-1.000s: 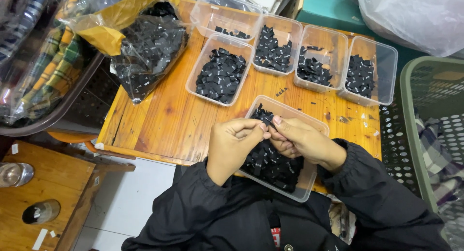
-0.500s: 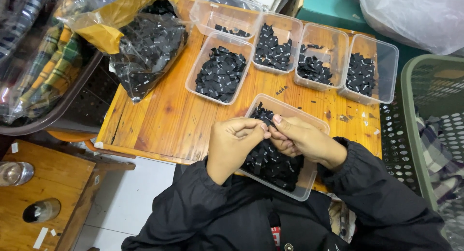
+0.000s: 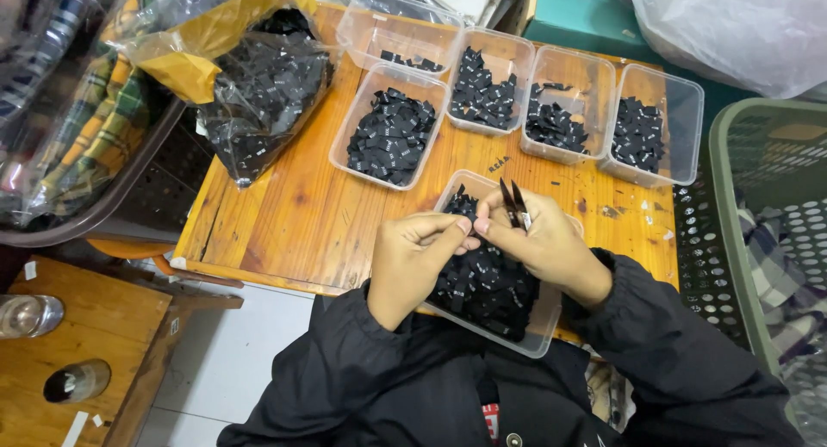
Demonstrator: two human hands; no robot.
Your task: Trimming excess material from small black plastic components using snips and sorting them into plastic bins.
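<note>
My left hand [image 3: 415, 256] and my right hand [image 3: 541, 243] meet fingertip to fingertip above a clear plastic tub [image 3: 532, 342] full of small black fabric labels [image 3: 482, 283]. The right hand grips small black thread snips [image 3: 513, 202], blades pointing up and away. The left hand's thumb and forefinger pinch at something tiny next to the right thumb; what it is cannot be made out. Both arms wear black sleeves.
Several clear tubs of black labels [image 3: 392, 133] stand in a row at the far side of the wooden table [image 3: 293, 214]. A plastic bag of labels [image 3: 258, 85] lies at the left. A green mesh basket [image 3: 758, 240] stands right. Lower left, a bottle [image 3: 30, 313] sits on a wooden stool.
The hands stay pinched together over the near tub, with only slight finger shifts. The snips' blades now stick up more visibly from the right hand.
</note>
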